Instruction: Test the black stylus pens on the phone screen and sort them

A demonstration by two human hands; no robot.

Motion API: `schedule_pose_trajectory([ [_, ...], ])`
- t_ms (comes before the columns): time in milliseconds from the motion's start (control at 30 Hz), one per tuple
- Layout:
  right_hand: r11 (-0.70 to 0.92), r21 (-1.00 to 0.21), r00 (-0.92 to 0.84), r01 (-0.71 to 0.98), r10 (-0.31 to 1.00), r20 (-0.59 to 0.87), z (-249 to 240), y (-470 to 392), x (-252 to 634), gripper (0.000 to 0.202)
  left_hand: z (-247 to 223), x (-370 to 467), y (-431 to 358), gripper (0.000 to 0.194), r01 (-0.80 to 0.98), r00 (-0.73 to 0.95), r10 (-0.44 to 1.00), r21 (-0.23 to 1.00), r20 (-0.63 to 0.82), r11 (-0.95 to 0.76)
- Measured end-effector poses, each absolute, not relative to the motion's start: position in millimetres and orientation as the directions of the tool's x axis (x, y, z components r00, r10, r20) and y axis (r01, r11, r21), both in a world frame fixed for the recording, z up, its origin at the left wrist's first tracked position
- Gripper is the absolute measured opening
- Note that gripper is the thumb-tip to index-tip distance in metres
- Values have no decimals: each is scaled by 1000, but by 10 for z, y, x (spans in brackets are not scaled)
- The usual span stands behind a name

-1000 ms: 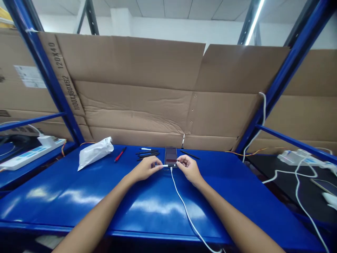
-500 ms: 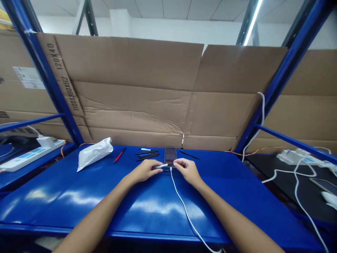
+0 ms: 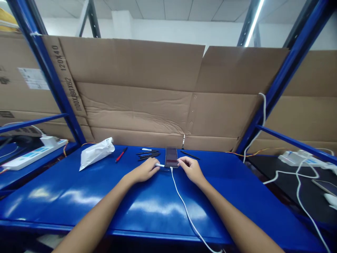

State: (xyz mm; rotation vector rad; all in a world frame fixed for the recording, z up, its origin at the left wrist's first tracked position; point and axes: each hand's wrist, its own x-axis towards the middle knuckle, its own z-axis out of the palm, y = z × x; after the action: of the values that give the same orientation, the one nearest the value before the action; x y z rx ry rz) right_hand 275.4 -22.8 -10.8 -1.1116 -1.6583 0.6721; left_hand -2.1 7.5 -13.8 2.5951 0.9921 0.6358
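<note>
A dark phone (image 3: 171, 156) lies at the back middle of the blue table, with a white cable (image 3: 181, 200) running from its near edge. To its left, my left hand (image 3: 146, 170) is closed on a white pen (image 3: 160, 165), whose end points toward the phone. My right hand (image 3: 191, 168) is at the phone's right near corner, thumb and fingertips pinched together; what is between them, if anything, is too small to make out. Several black pens (image 3: 149, 155) lie just behind my left hand. Another black pen (image 3: 190, 154) is right of the phone.
A red pen (image 3: 121, 155) and a white plastic bag (image 3: 97, 153) lie on the blue table (image 3: 79, 211) at left. Cardboard (image 3: 142, 95) stands behind. Power strips (image 3: 34, 154) and tangled white cable (image 3: 297, 173) are at the sides, beside blue posts (image 3: 279, 84).
My hands have moved apart. The white pen no longer spans between them and stays at my left hand, lower and left of the phone. More of the phone shows.
</note>
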Motion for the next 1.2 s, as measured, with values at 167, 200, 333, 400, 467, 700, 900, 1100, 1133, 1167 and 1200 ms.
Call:
schedule_pose_trajectory([
  [167,424,-841,-99,337,904,416,-104,-228,2762,31,-170,-20,90,23,561,707,661,370,251,-740],
  [200,424,-840,-107,337,904,414,-99,-234,2758,31,-189,-23,98,24,566,708,663,366,242,-738],
  [333,429,-836,-133,342,903,409,-86,-250,2754,32,-227,-25,107,25,596,701,679,344,218,-726],
  [400,428,-830,-139,358,903,406,-93,-247,2765,32,-207,-16,94,26,602,689,687,347,229,-719],
  [467,433,-809,-141,397,900,412,-106,-243,2780,30,-165,-1,75,29,590,680,689,370,251,-718],
  [700,554,-656,-366,513,832,416,-130,-330,2704,30,-63,99,-15,31,519,689,668,452,281,-725],
  [900,543,-697,-359,469,838,411,-122,-380,2579,12,-53,209,-92,33,498,689,658,461,303,-734],
  [1100,513,-696,-255,502,857,448,-68,-253,2828,19,-24,159,-36,38,560,577,747,505,330,-656],
  [1133,505,-717,-236,481,862,449,-53,-224,2891,20,-26,140,-20,40,568,555,760,514,337,-643],
  [1167,493,-737,-209,462,868,450,-39,-197,2949,21,-29,123,-7,41,573,538,770,521,343,-633],
  [1200,478,-758,-179,443,876,447,-26,-175,2998,21,-31,109,3,42,575,528,776,528,345,-625],
])
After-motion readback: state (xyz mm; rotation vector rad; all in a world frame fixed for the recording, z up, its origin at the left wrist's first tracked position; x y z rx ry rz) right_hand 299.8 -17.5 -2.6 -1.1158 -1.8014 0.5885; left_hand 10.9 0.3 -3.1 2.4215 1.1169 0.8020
